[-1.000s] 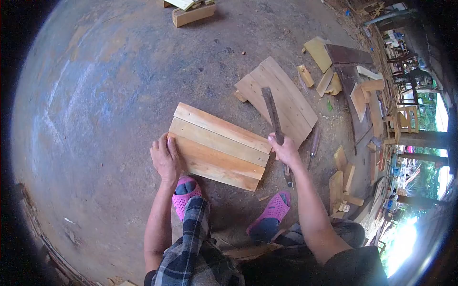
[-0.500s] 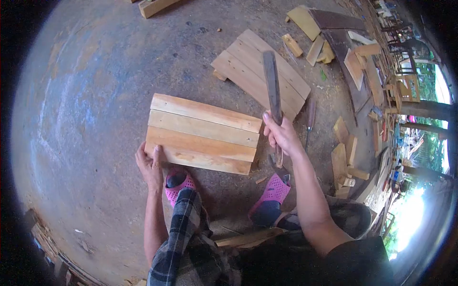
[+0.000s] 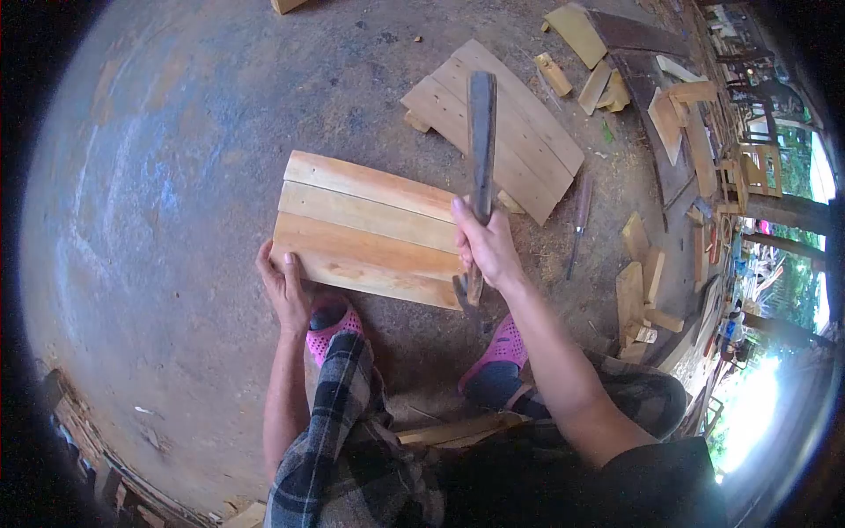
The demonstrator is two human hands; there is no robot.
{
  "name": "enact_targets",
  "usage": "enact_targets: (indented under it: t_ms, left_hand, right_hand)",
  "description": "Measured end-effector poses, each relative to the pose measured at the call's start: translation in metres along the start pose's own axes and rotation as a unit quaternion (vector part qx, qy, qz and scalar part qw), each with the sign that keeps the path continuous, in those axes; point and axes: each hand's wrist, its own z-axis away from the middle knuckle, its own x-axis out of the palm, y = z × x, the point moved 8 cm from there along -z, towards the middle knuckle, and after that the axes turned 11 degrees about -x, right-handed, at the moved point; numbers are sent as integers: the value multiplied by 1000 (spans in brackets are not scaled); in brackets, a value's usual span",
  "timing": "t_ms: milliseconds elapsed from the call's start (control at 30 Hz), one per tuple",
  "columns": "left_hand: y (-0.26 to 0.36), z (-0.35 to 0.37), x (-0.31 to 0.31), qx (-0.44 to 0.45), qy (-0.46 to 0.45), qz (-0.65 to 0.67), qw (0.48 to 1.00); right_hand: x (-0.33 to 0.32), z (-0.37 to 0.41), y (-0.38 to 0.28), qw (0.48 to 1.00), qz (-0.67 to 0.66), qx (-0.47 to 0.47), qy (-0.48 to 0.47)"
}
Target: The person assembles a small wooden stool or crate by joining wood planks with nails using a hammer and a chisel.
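A panel of several pale planks (image 3: 352, 231) lies slanted in front of me, small nail marks in its boards. My left hand (image 3: 283, 280) grips its near left corner, thumb on the top face and fingers at the edge. My right hand (image 3: 486, 245) is closed round a hammer (image 3: 481, 132) close to its head, the long dark handle pointing away from me. The hammer's forked metal end overlaps the panel's near right corner, and my right hand covers part of the panel's right edge.
A second, greyer plank panel (image 3: 519, 145) rests on wood blocks beyond the hammer. Right of it lies a chisel-like tool (image 3: 582, 207) with a brown handle. Wood offcuts (image 3: 630, 295) are scattered at the right. My feet in pink shoes (image 3: 333, 333) stand just below the panel.
My right hand has moved left with the hammer, from beside the panel to over its right edge. My left hand still holds the corner, and the panel sits slightly higher in view.
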Motion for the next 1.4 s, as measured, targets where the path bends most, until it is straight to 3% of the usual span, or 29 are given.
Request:
enact_targets:
  t_ms: [100,267,367,433,500,633,767,833,900,933,967,1000,1033,1100,1167,1233,1400]
  left_hand:
    - [-4,1,-1,12,13,-37,999]
    - [9,5,-6,-7,64,-85,994]
    - [13,3,-11,34,75,-115,990]
    - [29,3,-20,64,96,-148,982]
    - [44,-1,-20,121,114,-253,953]
    - [91,-25,-2,190,127,-341,912]
    - [120,-53,34,197,110,-400,888]
    - [105,-74,54,117,12,-414,903]
    - [101,-86,56,88,-6,-345,934]
    - [93,-93,52,23,-25,-311,950]
    - [83,-96,50,-41,-45,-277,959]
    - [89,-93,45,-28,-20,-220,975]
    - [84,-92,45,-28,-27,-216,976]
    - [70,-92,28,-67,11,-169,983]
    - [53,-89,9,-76,41,-118,989]
    - [28,-84,-17,-104,80,-49,990]
    - [-1,-52,-51,-117,168,85,975]
  right_hand:
    - [-3,-26,-19,994,52,-69,71]
    - [-12,-44,-36,981,15,-71,178]
    - [-8,-40,-35,984,-47,-138,102]
    - [-7,-30,-39,985,-50,-126,102]
    - [-4,-18,-50,985,-27,-142,92]
    - [-6,-1,-60,981,2,-181,65]
    - [-16,13,-99,965,-50,-230,117]
    - [-16,18,-117,963,-71,-227,124]
    - [-19,23,-127,959,-116,-216,144]
    - [-21,24,-128,959,-107,-217,149]
    - [-11,23,-135,959,-91,-254,92]
    - [-1,24,-142,954,-75,-288,34]
    - [-2,22,-144,954,-69,-288,39]
    - [3,28,-168,919,-13,-393,11]
    - [-3,31,-176,915,-10,-402,19]
    - [-4,39,-190,878,39,-477,-1]
    - [0,41,-186,877,-17,-479,17]
